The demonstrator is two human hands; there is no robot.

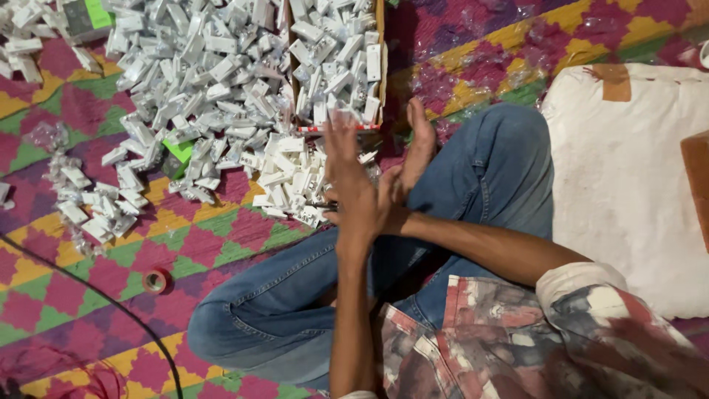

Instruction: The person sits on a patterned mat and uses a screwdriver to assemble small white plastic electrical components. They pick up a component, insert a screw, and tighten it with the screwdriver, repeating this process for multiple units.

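Note:
I sit cross-legged in blue jeans (480, 170) on a patterned mat. My left hand (348, 181) is raised in front of me with its fingers spread and blurred, just before a small heap of white plastic parts (292, 177). My right hand (418, 148) stands flat beside it, fingers straight up, the heels of both palms touching. Nothing shows between the fingers of either hand. A small dark thing (325, 206) pokes out at the base of my left hand; what it is cannot be made out.
A big pile of white plastic parts (199, 74) covers the mat ahead, with a cardboard box (380, 66) full of them. Bagged parts (88, 203) lie left. A red tape roll (155, 281) and black cable (111, 303) lie near my knee. A white sack (628, 185) sits on the right.

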